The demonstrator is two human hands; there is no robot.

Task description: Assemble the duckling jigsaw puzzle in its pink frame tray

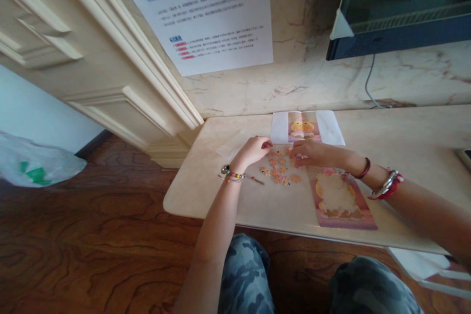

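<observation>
Marbled wall [312,73] up top w/ printed notice [217,19] upper ctr, screen [405,24] upper R; pale tabletop [217,157] across mid-frame. Small orange pcs [281,169] lie loose in a cluster at ctr, pic sheet [303,125] just above. L hand [259,145] at cluster's upper L: fingers bunched, narrow; can't tell if it's got a pc. R hand [309,152] at cluster's upper R, fingers curled in; can't tell what's in the grip, if anything. Pink-bordered board [346,221], bare mid, sits lower R of ctr, close to tabletop's front edge. Risks IMO: R wrist crosses over board's upper R, so the dark red band [365,169] could drag it if arm dips. Pcs look similar, easy mix-up. Careless sweep = pcs on floor [121,235].
</observation>
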